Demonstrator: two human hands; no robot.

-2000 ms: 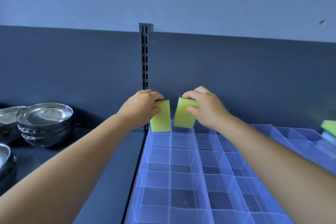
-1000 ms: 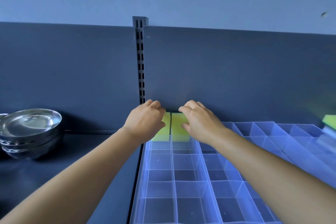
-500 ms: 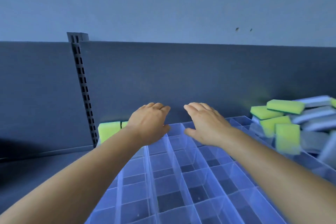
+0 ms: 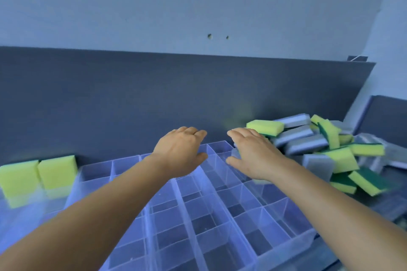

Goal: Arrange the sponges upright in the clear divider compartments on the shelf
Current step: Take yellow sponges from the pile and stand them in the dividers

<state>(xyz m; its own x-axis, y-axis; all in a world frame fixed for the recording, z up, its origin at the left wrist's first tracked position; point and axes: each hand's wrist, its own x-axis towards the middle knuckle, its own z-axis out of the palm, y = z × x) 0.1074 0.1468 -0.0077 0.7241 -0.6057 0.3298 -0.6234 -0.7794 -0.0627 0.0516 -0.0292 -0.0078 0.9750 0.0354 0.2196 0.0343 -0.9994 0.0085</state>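
Observation:
A clear divider tray [image 4: 222, 215] with many square compartments fills the shelf in front of me. Two yellow sponges [image 4: 37, 174] stand upright side by side in its far-left back compartments. A loose pile of yellow-green and grey sponges [image 4: 326, 149] lies at the right, against the dark back panel. My left hand [image 4: 180, 152] hovers over the back row of the tray, fingers apart and empty. My right hand [image 4: 253, 152] hangs beside it, palm down and empty, its fingertips just short of the nearest yellow sponge of the pile.
The dark grey back panel [image 4: 154, 94] runs behind the tray, with a pale wall above it. At the far right the panel ends near a second dark panel [image 4: 387, 114]. The tray's front right corner [image 4: 308, 240] lies near the shelf edge.
Both hands pushed the two yellow sponges down into the back-left compartments and let go. My view and both empty hands then swung right towards the pile of sponges.

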